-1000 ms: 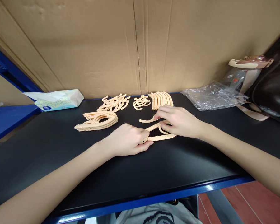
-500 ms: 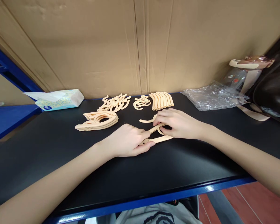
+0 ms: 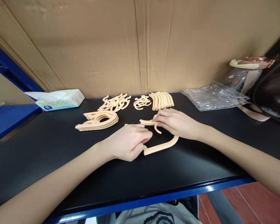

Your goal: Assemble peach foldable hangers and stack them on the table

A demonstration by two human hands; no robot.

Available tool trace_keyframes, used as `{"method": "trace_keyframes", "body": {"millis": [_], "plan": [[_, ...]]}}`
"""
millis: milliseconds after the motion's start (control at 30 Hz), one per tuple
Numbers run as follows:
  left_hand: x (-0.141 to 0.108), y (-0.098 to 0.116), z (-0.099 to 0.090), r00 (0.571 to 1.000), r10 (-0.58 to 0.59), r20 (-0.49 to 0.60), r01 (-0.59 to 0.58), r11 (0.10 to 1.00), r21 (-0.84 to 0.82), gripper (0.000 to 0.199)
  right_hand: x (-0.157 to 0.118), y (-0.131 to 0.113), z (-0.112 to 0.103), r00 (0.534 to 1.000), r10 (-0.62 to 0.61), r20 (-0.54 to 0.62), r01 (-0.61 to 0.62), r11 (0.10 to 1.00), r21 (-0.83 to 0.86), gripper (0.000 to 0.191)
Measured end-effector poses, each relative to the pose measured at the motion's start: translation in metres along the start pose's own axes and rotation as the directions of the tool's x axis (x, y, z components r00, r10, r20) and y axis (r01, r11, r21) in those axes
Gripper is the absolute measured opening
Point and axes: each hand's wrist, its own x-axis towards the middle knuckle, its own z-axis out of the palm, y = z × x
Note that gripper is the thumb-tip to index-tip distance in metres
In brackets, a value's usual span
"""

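Observation:
Between my hands is a cream plastic folding hanger (image 3: pixel 162 147), with a curved arm toward me and a small hook (image 3: pixel 157 129) showing. My left hand (image 3: pixel 132 141) is closed, its fingers curled around the hanger's left end and hiding much of that part. Pinched in the fingers of my right hand (image 3: pixel 178 123) is the hanger's far side, where a short straight piece (image 3: pixel 148 122) sticks out to the left. The joint under my right fingers is hidden.
Left of my hands lies a stack of folded hangers (image 3: pixel 96 120). Behind are loose arm pieces (image 3: pixel 115 102), small hooks (image 3: pixel 142 102) and a row of curved arms (image 3: pixel 162 100). A tissue pack (image 3: pixel 60 99), clear plastic bag (image 3: pixel 214 96) and strapped bottle (image 3: pixel 249 73) stand farther out.
The hanger's near arm has swung toward me, away from the far piece. My left hand has shifted slightly and its fingers have curled in; my right hand has barely moved.

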Motion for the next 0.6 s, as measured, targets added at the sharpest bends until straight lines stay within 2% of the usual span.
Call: {"method": "trace_keyframes", "body": {"millis": [100,300,600], "plan": [[0.001,-0.0002,0.0008,1.0,-0.022,-0.022,0.022,1.0,0.002,0.013,0.0002,-0.0011,-0.0003,0.999,0.044,-0.027,-0.043,0.999,0.031,0.028],[0.0033,-0.0002,0.0034,0.998,-0.008,-0.061,0.015,0.993,0.121,0.015,0.0008,-0.0019,-0.0018,0.991,0.129,-0.031,-0.126,0.99,0.069,0.024],[0.003,-0.0046,0.0065,0.995,-0.023,-0.101,0.035,0.992,0.117,0.025,0.0016,0.0007,-0.0006,0.98,0.188,-0.069,-0.186,0.982,0.035,0.02]]}}
